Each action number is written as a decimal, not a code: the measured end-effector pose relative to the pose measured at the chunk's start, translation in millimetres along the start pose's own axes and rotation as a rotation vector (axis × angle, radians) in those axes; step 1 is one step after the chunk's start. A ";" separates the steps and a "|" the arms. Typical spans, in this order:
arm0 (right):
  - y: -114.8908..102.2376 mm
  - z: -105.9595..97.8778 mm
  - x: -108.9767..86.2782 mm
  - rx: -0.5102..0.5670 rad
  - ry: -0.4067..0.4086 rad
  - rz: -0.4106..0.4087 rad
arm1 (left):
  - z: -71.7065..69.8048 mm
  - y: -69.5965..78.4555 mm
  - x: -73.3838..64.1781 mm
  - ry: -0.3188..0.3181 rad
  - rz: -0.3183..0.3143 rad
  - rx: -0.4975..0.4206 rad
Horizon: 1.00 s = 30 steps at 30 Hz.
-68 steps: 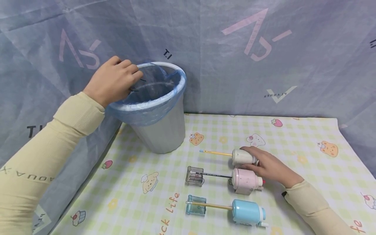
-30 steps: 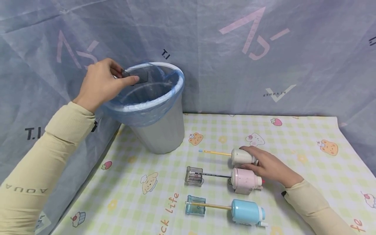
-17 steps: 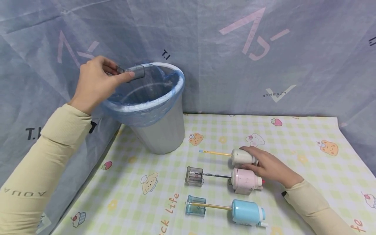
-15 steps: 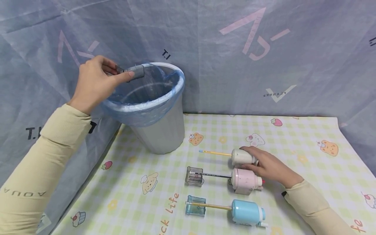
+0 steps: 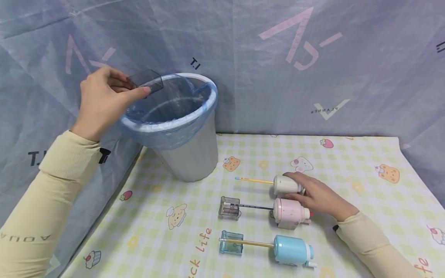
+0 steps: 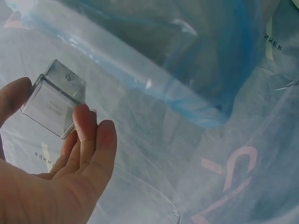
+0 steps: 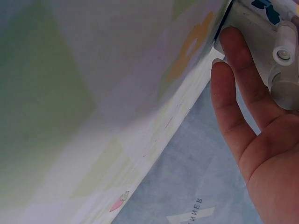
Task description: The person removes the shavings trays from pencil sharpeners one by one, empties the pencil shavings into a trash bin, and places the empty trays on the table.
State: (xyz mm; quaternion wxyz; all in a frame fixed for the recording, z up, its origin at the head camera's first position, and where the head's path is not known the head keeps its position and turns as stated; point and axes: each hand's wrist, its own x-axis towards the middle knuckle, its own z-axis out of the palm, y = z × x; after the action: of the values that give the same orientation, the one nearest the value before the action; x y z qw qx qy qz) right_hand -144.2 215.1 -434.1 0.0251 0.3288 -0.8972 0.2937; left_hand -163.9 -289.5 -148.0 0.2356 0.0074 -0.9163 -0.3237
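My left hand (image 5: 99, 98) pinches a smoky clear pencil sharpener drawer (image 5: 153, 80) between thumb and fingers, above the near-left rim of a waste bin (image 5: 199, 154). In the left wrist view the drawer (image 6: 49, 107) looks see-through, with no shavings visible in it. My right hand (image 5: 321, 197) holds a white pencil sharpener (image 5: 283, 185) lying on the cloth, a yellow pencil (image 5: 255, 180) sticking out of its front. The right wrist view shows two fingers against the sharpener's body (image 7: 254, 44), near its crank (image 7: 284, 49).
A pink sharpener (image 5: 290, 212) with a black pencil and a blue sharpener (image 5: 291, 249) with a gold pencil lie nearer. Before them sit a grey drawer (image 5: 229, 208) and a teal drawer (image 5: 231, 243). A blue bag (image 5: 163, 139) lines the bin; a grey-blue curtain (image 5: 264, 88) hangs behind.
From palm-down over the bin, my left hand has turned over and moved left towards the rim, bringing the drawer into plain view. My right hand stays on the white sharpener.
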 end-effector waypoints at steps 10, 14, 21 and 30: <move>0.5 -0.5 0.5 0.009 0.001 -0.012 | -4.3 -5.2 -9.7 -0.012 0.000 -0.073; 0.3 0.5 0.6 0.009 0.009 -0.020 | -4.7 -5.4 -19.7 -0.006 0.020 -0.076; -1.5 0.2 0.4 0.011 0.011 -0.019 | -6.1 -0.8 -38.3 0.010 0.075 -0.092; -1.8 -0.4 1.4 0.015 0.020 -0.055 | -3.4 2.9 -51.5 0.019 0.176 -0.140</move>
State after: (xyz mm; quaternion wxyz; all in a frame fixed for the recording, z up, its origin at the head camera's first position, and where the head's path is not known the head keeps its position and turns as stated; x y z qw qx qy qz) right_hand -144.3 213.4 -432.5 0.0396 0.3503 -0.8853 0.3031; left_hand -116.2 -280.7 -165.9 0.2719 -0.0865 -0.8862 -0.3651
